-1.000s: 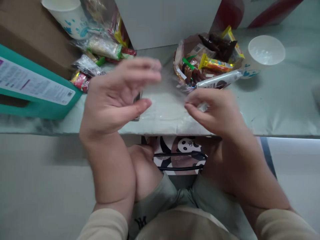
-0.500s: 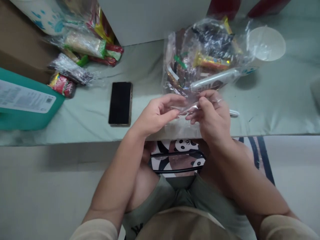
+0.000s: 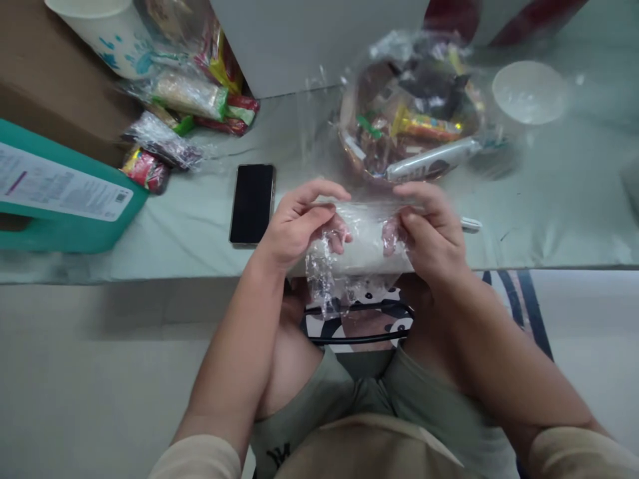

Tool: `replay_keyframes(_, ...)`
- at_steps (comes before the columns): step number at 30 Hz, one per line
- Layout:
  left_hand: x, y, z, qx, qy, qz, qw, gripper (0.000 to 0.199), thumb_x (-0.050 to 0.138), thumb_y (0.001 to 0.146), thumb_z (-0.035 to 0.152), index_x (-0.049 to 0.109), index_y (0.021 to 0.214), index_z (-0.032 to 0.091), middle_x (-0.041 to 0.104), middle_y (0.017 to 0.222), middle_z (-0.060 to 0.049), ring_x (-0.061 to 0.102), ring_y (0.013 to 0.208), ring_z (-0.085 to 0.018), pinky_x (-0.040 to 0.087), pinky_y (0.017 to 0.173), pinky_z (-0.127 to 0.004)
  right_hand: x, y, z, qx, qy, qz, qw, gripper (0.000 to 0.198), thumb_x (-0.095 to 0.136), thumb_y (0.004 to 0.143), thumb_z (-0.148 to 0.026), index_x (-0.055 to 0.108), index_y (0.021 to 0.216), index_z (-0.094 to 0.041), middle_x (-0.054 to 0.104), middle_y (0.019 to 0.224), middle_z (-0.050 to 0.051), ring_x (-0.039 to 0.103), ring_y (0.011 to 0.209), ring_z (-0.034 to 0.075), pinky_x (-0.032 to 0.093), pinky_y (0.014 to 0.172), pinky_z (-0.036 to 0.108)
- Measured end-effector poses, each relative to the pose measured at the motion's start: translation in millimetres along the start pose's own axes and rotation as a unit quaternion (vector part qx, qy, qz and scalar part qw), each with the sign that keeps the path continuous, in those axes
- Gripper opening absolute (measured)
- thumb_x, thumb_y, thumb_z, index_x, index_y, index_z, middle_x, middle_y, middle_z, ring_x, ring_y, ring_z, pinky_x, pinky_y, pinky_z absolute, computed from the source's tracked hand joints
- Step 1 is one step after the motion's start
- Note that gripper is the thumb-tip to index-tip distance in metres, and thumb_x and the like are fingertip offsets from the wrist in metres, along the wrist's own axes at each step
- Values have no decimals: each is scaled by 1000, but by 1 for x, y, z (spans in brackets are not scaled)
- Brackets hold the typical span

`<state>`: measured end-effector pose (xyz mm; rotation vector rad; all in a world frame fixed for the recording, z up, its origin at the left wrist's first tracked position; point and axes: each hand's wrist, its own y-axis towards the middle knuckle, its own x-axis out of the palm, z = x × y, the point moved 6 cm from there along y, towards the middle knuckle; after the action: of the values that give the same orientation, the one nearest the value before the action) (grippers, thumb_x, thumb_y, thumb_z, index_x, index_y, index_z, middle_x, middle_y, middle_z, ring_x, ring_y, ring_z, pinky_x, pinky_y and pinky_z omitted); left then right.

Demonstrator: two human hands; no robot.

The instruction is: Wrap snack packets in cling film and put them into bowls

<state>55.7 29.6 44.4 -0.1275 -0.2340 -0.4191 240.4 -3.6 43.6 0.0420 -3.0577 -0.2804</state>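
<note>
A clear plastic bag is stretched between my hands at the table's front edge, and its crinkled lower part hangs over the edge. My left hand pinches one side of its rim between thumb and fingers. On the other side, my right hand grips the same rim, index finger pointing inward. Just beyond my fingers stands a round brown container of wrapped snacks. Blurred clear film shows around it; whether that belongs to the same bag I cannot tell. A yellow-wrapped snack and a silvery tube-shaped pack lie in the container.
Left of my hands lies a black phone. Farther left are a teal box, several wrapped snacks and a paper cup. A white cup stands at the right. A small white object lies beside my right hand.
My hands have moved apart, pulling the clear plastic wide between them. Its loose part now hangs down over the table edge. The camera view has shifted slightly.
</note>
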Motion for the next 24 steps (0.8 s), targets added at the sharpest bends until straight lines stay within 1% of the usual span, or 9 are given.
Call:
replay_keyframes(4,-4,5,0,-3,-17,-14,1000,9,68,76,30,70,80,22,69,62,2,63,48,-13,51,47,-26,-8,9,14,-9,11,25,1000,11,61,92,-36,66,88,-27,58,65,-3,55,48,11,47,45,25)
replay_keyframes(7,-5,11,-1,0,-19,-19,1000,22,62,78,37,73,72,19,70,65,-3,62,53,-13,48,49,-27,-14,13,14,-24,5,23,999,18,61,87,-37,66,75,-24,61,68,0,59,55,14,49,49,28)
replay_keyframes(10,-10,18,-3,0,27,32,999,35,60,87,47,74,72,19,67,64,-3,55,52,-11,42,47,-26,-17,13,10,-20,24,3,1000,38,52,90,-52,74,76,-23,70,83,6,66,69,19,53,58,35)
replay_keyframes(12,-11,22,-4,4,66,56,996,29,68,85,44,71,72,19,65,64,-2,55,55,-10,43,51,-24,-20,11,10,-1,12,13,1000,53,43,94,-60,76,75,-23,72,87,8,69,77,22,56,68,38)
replay_keyframes(14,-10,26,-5,9,88,59,994,17,77,77,33,69,73,18,65,68,-1,57,61,-10,47,56,-23,-24,10,12,11,-44,42,998,49,49,95,-57,73,70,-23,70,81,7,69,80,21,56,75,39)
replay_keyframes(17,-7,30,-8,10,84,52,995,17,78,69,18,67,82,18,68,82,-1,62,69,-11,53,62,-23,-25,8,18,-6,-99,73,992,22,71,86,-46,67,85,-24,69,87,2,69,83,19,56,78,35)
replay_keyframes(21,-8,29,-8,20,33,49,998,27,72,68,13,62,91,22,67,99,0,70,79,-13,58,64,-24,-16,6,29,-21,-30,48,998,55,76,81,-46,45,124,-32,66,104,1,70,84,17,59,74,34)
replay_keyframes(22,-10,28,-7,25,24,60,998,31,72,68,13,61,95,24,67,102,0,71,79,-14,58,63,-23,-12,5,31,-2,-17,34,999,54,76,81,-44,44,123,-32,65,101,0,70,81,17,59,72,33)
replay_keyframes(24,-16,25,-4,38,14,84,996,40,76,70,16,61,105,28,69,106,0,73,79,-14,58,64,-23,-6,2,33,47,-5,14,999,35,76,81,-35,52,105,-28,63,86,-3,69,73,15,58,68,30)
